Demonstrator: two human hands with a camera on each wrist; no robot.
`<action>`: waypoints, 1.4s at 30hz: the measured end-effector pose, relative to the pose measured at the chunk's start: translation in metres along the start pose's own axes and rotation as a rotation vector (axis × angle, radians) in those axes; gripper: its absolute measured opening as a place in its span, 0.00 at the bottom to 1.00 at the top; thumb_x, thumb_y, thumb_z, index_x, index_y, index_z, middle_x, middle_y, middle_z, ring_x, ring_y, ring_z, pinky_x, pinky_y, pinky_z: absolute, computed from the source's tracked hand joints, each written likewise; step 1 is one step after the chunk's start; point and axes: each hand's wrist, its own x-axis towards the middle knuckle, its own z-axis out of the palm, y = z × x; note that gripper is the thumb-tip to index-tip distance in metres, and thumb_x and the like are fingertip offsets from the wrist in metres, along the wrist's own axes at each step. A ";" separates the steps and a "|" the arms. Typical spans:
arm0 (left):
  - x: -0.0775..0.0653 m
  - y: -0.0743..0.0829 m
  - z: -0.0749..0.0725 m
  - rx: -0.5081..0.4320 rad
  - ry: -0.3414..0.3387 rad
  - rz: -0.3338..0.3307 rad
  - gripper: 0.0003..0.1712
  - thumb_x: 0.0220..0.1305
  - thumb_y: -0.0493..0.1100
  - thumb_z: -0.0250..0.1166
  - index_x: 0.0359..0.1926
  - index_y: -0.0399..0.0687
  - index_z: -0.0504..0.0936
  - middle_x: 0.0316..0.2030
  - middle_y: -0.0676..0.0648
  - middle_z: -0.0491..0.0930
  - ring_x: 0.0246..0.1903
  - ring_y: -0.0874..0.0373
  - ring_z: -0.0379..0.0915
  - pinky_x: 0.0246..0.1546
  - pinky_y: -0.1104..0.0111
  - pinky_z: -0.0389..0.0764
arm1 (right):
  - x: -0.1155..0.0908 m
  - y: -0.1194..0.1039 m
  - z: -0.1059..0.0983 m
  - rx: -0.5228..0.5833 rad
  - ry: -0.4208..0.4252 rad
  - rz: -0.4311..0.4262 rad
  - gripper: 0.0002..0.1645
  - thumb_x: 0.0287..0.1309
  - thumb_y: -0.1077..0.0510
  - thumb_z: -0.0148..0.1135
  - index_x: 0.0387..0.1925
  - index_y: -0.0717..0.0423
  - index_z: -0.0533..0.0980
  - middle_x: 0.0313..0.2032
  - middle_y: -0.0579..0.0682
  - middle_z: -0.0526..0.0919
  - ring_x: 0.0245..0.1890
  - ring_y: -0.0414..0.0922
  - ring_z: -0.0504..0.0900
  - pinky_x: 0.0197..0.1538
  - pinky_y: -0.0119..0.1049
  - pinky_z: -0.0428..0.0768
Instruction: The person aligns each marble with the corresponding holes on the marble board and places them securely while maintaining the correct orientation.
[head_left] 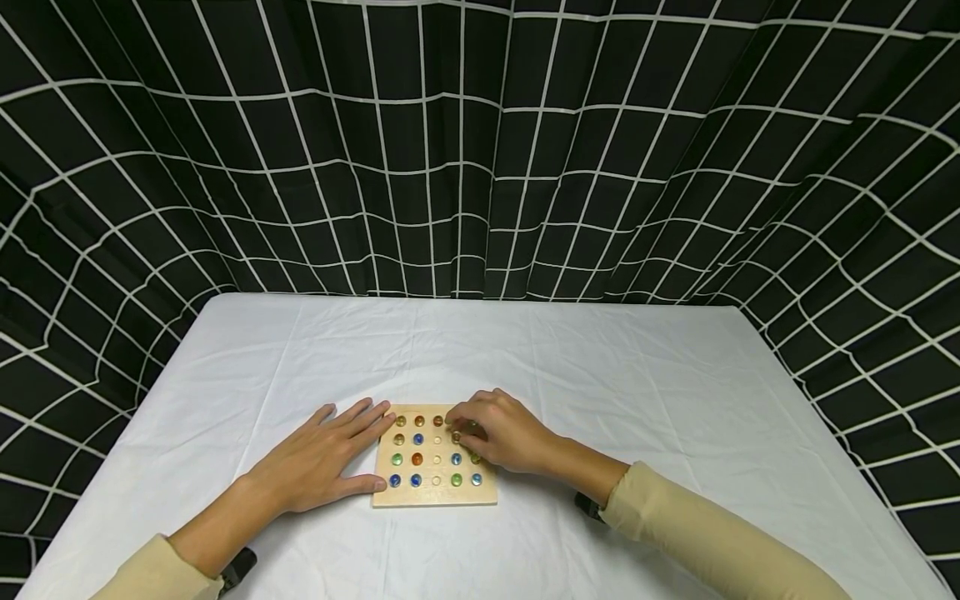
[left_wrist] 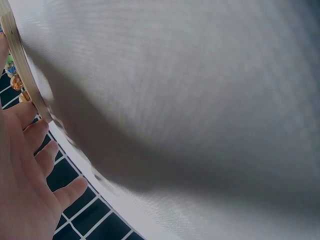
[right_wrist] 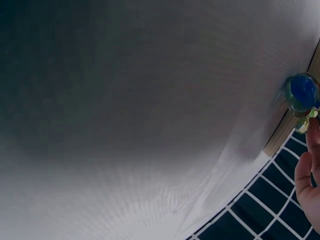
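Note:
A square wooden board (head_left: 435, 497) lies on the table, with rows of round hollows that hold glass marbles in blue, green, amber and orange-red. In the third column, several hollows show no marble. My left hand (head_left: 318, 462) rests along the board's left edge, fingers spread, thumb at the near corner. Over the board's far right part, my right hand (head_left: 510, 433) has its thumb and index finger curled about an amber marble (head_left: 456, 437). The palm and knuckles hide the far right hollows. The right wrist view shows a blue marble (right_wrist: 302, 92) at the board's side.
A white cloth (head_left: 600, 375) with light creases covers the table. Black curtains with a white grid (head_left: 465, 150) stand behind it and at both sides. A dark wrist strap (head_left: 238, 568) sits at the left sleeve.

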 end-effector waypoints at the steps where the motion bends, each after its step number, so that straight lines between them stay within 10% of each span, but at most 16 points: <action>1: 0.000 0.000 0.000 -0.001 -0.003 -0.002 0.50 0.64 0.78 0.48 0.77 0.54 0.60 0.75 0.48 0.58 0.74 0.49 0.53 0.67 0.40 0.59 | 0.000 0.000 0.000 0.000 -0.001 0.001 0.15 0.58 0.60 0.71 0.48 0.51 0.83 0.40 0.41 0.87 0.44 0.39 0.81 0.54 0.39 0.76; 19: 0.000 0.000 -0.001 0.006 0.007 0.006 0.49 0.65 0.77 0.49 0.76 0.53 0.61 0.74 0.48 0.60 0.73 0.48 0.55 0.66 0.40 0.60 | -0.020 0.019 -0.032 0.123 0.017 0.036 0.17 0.57 0.64 0.71 0.50 0.56 0.81 0.40 0.42 0.87 0.46 0.39 0.81 0.58 0.45 0.75; 42: 0.001 0.000 -0.001 0.008 -0.010 0.000 0.49 0.64 0.77 0.50 0.77 0.54 0.59 0.75 0.49 0.58 0.74 0.49 0.53 0.67 0.40 0.59 | -0.048 0.033 -0.027 0.191 -0.171 0.090 0.19 0.57 0.66 0.69 0.50 0.48 0.83 0.40 0.33 0.86 0.42 0.34 0.81 0.58 0.42 0.74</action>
